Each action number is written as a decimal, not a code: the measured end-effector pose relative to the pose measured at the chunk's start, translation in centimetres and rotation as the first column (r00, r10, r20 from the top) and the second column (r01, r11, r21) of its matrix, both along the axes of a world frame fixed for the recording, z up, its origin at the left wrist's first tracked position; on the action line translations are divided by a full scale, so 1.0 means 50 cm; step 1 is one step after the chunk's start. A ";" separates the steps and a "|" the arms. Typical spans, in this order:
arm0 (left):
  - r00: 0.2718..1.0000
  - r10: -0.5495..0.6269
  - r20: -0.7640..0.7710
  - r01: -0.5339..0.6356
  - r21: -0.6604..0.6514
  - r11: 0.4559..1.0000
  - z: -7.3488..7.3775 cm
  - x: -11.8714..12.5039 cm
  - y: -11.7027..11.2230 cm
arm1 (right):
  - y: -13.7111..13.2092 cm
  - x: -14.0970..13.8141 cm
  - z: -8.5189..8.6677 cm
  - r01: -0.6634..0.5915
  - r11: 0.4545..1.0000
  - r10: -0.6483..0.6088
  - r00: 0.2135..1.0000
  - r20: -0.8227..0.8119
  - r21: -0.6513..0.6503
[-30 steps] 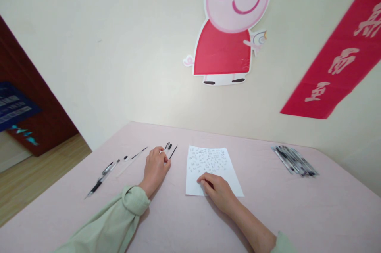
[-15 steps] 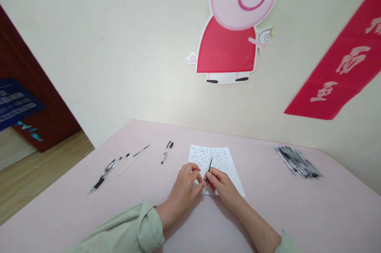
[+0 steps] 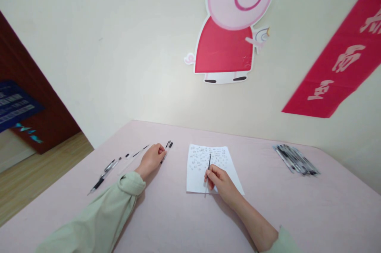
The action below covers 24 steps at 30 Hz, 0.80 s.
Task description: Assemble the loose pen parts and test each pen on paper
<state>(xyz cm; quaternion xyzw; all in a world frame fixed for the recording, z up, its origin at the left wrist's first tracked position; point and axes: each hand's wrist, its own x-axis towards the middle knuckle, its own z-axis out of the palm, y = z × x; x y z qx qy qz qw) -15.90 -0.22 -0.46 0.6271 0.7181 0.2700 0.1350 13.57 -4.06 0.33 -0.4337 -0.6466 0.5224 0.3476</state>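
Note:
My right hand [image 3: 219,181] rests on a white sheet of paper [image 3: 202,163] covered in small scribbles and pinches a thin black pen refill [image 3: 209,161] that points away from me. My left hand [image 3: 151,158] reaches out to the left of the sheet, its fingers curled over a clear pen barrel with a black cap [image 3: 167,148] lying on the pink table [image 3: 190,221]. Whether it grips that pen part or only touches it is hidden by the fingers.
Further left lie loose pen parts: a thin refill and clear tube [image 3: 134,155] and a pen with a black grip [image 3: 104,173]. A pile of several black pens [image 3: 294,160] lies at the far right. The wall stands just behind the table.
My left hand has left the refill beside my right hand and moved back left to the pen parts. My right hand keeps the refill on the paper.

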 end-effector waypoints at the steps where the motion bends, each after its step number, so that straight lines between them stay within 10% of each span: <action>1: 1.000 -0.011 -0.011 0.011 -0.006 1.000 0.002 -0.001 0.003 | 0.000 0.000 0.001 -0.001 1.000 0.001 1.000 0.002 0.000; 15: 0.989 -0.022 -0.144 0.022 0.000 1.000 0.044 0.006 -0.009 | 0.002 -0.001 -0.005 -0.011 1.000 0.011 1.000 -0.016 0.019; 19: 0.984 -0.038 0.172 0.020 0.104 0.994 0.070 0.069 -0.017 | 0.005 -0.002 -0.009 -0.017 1.000 0.017 1.000 -0.021 0.002; 21: 0.845 -0.073 0.530 0.060 0.041 0.997 0.076 0.125 -0.022 | 0.006 -0.002 -0.011 -0.020 1.000 0.020 1.000 -0.019 0.006; 24: 0.318 0.030 0.947 0.183 -0.092 0.979 0.068 0.214 -0.026 | 0.007 0.000 -0.015 -0.024 0.999 0.024 1.000 -0.019 0.032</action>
